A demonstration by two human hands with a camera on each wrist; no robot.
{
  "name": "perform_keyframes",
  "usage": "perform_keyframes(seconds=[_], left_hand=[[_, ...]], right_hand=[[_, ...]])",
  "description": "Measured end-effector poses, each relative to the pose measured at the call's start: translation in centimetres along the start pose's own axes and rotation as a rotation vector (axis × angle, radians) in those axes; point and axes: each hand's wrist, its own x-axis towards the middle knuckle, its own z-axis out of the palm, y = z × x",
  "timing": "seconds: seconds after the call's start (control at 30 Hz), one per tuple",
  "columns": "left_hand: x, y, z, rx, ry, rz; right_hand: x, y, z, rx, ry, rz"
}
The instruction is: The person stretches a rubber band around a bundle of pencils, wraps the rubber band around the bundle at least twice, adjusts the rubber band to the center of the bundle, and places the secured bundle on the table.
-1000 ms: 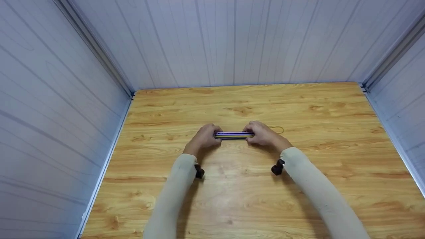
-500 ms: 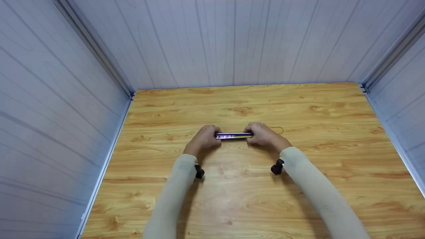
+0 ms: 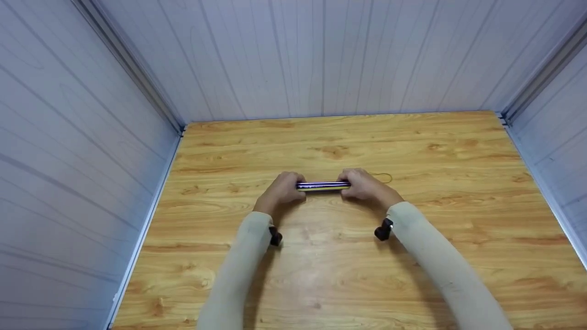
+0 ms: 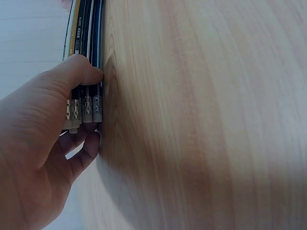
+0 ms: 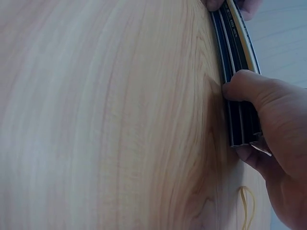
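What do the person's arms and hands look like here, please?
The left sleeve and right sleeve are long and off-white, each with a small black device near its end. The left hand and right hand wear no gloves.

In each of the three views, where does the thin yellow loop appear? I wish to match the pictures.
Head: the yellow loop lies right of centre, beside the right hand.
Left wrist: not in it.
Right wrist: at the bottom edge, right of centre.
Shared landmark: the pencil bundle, visible in all three.
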Motion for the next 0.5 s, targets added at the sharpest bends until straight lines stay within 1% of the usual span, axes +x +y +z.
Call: perform_keyframes(seconds=[0.17, 0.23, 0.3, 0.4, 0.5], left_hand=[[0.0, -0.2, 0.0, -0.01, 0.008, 0.013], [-0.2, 0.0, -0.2, -0.02, 0.008, 0.015], [-0.2, -0.2, -0.2, -0.007, 0.012, 0.037], [-1.5, 1.8, -2.0, -0.017, -0.004, 0.03], [-2.9, 4.4, -4.3, -0.016, -0.009, 0.02]], right_hand=[[0.1, 0.3, 0.3, 0.025, 0.02, -0.011], [0.2, 0.3, 0.3, 0.027, 0.022, -0.021], [0.2, 0.1, 0.1, 0.035, 0.017, -0.022], [0.1, -0.2, -0.5, 0.046, 0.007, -0.017], [0.0, -0.7, -1.5, 0.062, 0.021, -0.01]])
